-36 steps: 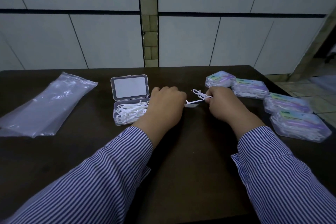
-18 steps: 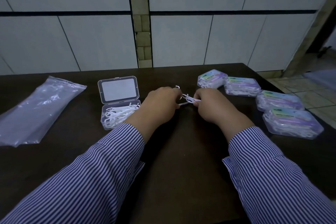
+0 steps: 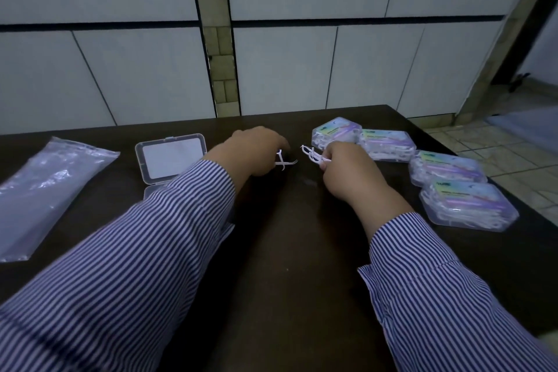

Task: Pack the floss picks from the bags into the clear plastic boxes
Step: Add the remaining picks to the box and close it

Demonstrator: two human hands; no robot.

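Note:
My left hand (image 3: pixel 256 149) holds a couple of white floss picks (image 3: pixel 283 161) at mid-table. A short gap to the right, my right hand (image 3: pixel 347 170) pinches a small bunch of white floss picks (image 3: pixel 311 154). The open clear plastic box (image 3: pixel 170 157) stands left of my left hand with its lid raised. My left sleeve hides its tray. Several empty clear bags (image 3: pixel 48 187) lie at the far left of the dark table (image 3: pixel 287 251).
Several closed, filled boxes with purple labels (image 3: pixel 465 202) line the table's right side, one just behind my right hand. The table's right edge drops to a tiled floor (image 3: pixel 513 157). A tiled wall stands close behind the table.
My hands were together on one bunch of picks and have drawn apart, each holding some. My left sleeve now covers the box's tray.

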